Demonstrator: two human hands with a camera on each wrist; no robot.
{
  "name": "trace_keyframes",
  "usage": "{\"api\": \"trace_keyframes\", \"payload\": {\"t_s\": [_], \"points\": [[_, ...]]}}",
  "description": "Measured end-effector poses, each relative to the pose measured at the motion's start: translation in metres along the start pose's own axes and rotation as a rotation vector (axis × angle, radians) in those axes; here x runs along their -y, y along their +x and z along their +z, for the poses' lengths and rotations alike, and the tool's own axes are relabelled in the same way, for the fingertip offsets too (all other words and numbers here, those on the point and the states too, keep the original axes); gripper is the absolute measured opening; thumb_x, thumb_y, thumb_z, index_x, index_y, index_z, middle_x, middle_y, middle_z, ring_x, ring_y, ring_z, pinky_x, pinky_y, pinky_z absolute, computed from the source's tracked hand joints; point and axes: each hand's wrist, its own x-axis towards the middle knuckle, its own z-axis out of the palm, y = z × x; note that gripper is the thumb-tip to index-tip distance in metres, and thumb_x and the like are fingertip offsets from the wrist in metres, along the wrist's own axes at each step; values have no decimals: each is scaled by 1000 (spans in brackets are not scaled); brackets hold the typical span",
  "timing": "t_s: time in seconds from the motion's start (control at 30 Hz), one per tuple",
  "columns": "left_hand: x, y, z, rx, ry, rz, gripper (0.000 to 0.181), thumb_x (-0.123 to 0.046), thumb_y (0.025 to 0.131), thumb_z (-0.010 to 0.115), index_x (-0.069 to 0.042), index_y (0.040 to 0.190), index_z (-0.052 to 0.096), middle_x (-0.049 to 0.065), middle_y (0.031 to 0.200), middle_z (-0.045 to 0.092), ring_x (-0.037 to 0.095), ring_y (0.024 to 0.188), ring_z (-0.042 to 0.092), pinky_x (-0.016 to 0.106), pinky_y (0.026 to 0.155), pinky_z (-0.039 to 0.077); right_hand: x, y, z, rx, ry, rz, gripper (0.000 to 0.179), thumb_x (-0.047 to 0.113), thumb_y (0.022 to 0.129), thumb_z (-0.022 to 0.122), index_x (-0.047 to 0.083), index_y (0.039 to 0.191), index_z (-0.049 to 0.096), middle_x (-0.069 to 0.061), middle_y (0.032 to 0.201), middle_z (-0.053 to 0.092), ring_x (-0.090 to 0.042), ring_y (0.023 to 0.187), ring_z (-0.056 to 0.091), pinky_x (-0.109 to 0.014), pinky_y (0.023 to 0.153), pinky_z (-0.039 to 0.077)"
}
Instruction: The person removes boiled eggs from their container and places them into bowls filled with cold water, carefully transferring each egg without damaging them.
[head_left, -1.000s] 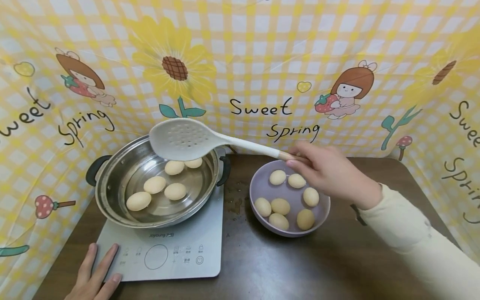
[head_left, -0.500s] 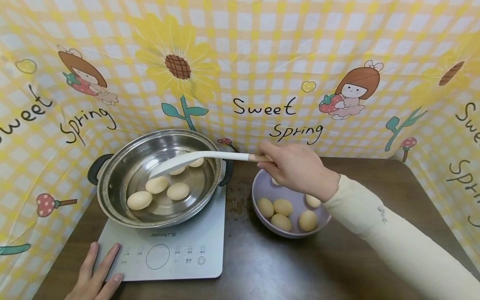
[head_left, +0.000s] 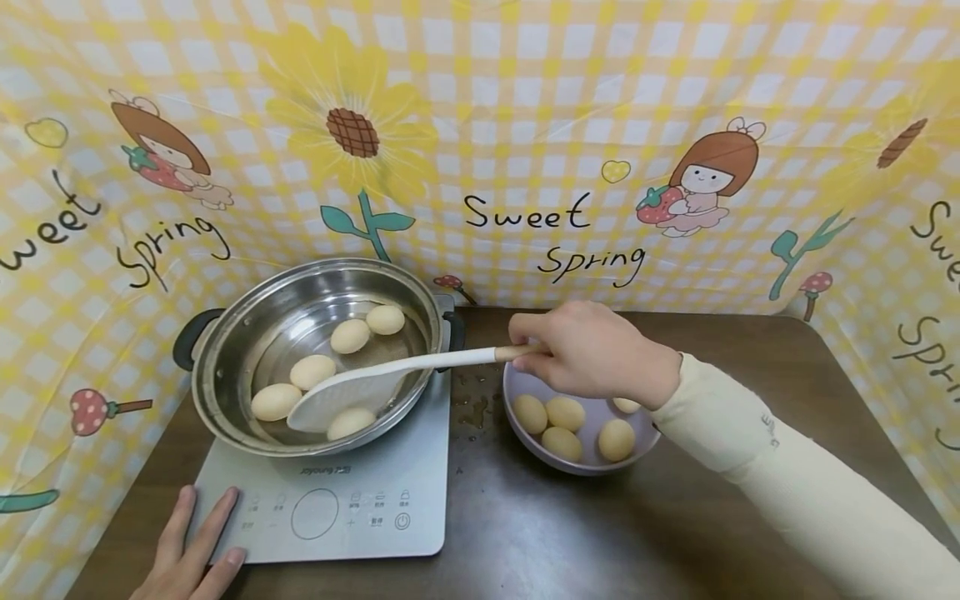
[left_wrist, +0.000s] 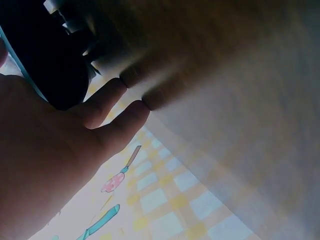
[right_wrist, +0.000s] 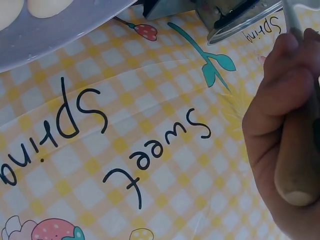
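The right hand (head_left: 588,350) holds a spoon (head_left: 360,385), with its fingers curled round the wooden handle (head_left: 517,352). In the right wrist view, the round end of the handle pokes out of that hand. From the hand, the spoon goes left into the pot (head_left: 228,367), and its big white end is tilted. Five eggs (head_left: 312,372) show in the pot. One is right by the spoon and partly hidden, so I can't tell if they touch. Two more are beside the spoon's tip, and two sit past it, farther from the person.

The bowl (head_left: 590,417) is purple and sits just under the right hand. Five eggs show in it, and the hand hides part of the inside. The sleeve (head_left: 787,467) on that arm is cream.

The left hand (head_left: 180,567) holds nothing. Its fingers are spread out and rest on the near left corner of the cooker (head_left: 322,533). The pot sits on the cooker, past that hand. Wet drops (head_left: 474,410) lie on the table (head_left: 525,533), left of the right hand. Behind both hands hangs a yellow checked cloth (head_left: 487,108).
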Motion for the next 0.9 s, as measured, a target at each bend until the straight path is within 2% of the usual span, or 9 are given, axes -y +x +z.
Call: {"api": "trace_keyframes", "payload": {"t_s": [0.03, 0.13, 0.33, 0.67, 0.9], "points": [[1, -1, 1, -9, -10, 9, 66, -61, 102, 42, -1, 124, 58, 48, 140, 38, 78, 126, 19, 20, 111, 10, 0, 0, 0, 13, 7, 5, 16, 22, 94, 73, 21, 85, 59, 13, 58, 45, -4, 44, 40, -28, 42, 34], [4, -2, 4, -10, -16, 33, 65, -61, 102, 42, -1, 125, 55, 49, 140, 36, 80, 125, 17, 27, 115, 10, 1, -1, 0, 32, 8, 1, 18, 23, 95, 71, 21, 83, 58, 13, 57, 44, -4, 45, 40, -28, 43, 34], [9, -3, 11, -68, -40, 105, 66, -59, 102, 45, 2, 127, 51, 53, 136, 35, 81, 124, 16, 48, 118, 9, 5, 2, -5, 81, -12, 9, 23, 24, 97, 68, 19, 78, 56, 10, 56, 42, -7, 47, 39, -28, 45, 33], [10, -5, 12, -80, -37, 100, 65, -59, 102, 45, 1, 126, 53, 51, 137, 37, 81, 124, 17, 45, 118, 10, 15, 21, -20, 259, -119, 66, 31, 30, 101, 62, 19, 72, 57, 4, 58, 46, -14, 52, 44, -31, 49, 37], [10, -5, 15, -90, -19, 105, 63, -58, 102, 44, -2, 129, 49, 52, 136, 37, 81, 123, 18, 57, 116, 9, 14, 35, -24, 363, -62, 107, 34, 35, 103, 59, 21, 72, 60, 3, 61, 50, -15, 53, 46, -31, 51, 38]]}}
